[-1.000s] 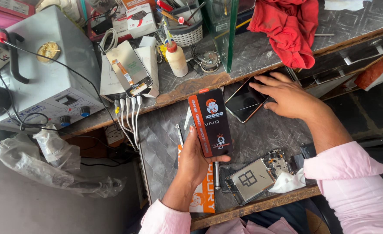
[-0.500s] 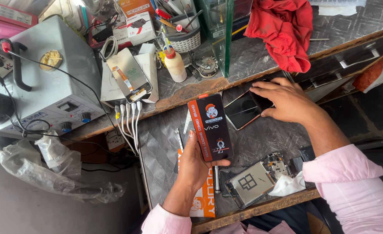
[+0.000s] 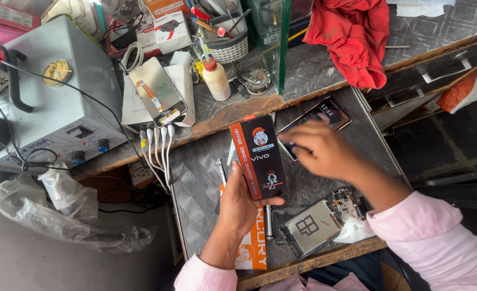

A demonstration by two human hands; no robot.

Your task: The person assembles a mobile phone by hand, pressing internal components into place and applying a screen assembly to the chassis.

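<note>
The left hand holds a flat black-and-orange box upright from below, thumb curled over its lower right corner and the fingers behind, so the box stands clear of the grey surface. Just right of the box, the right hand hovers palm-down over a phone that lies flat with its screen lit; the hand is blurred, its fingers loosely bent and gripping nothing that can be seen, though the fingertips seem to reach the phone's near edge.

Judging from this, the step in hand is handling the phone beside the box. To do it well, the left hand should keep the box steady and tilted away, so that its edge does not knock the phone. The right hand would best take the phone by its long edges rather than its glass, since it lies close to the surface's far rim.

Below and right of the box lies an opened phone with bare parts showing, and a white tissue touching it; the sleeve should stay clear of those. A metal tool lies just below the box, partly on an orange-and-white card.
</note>
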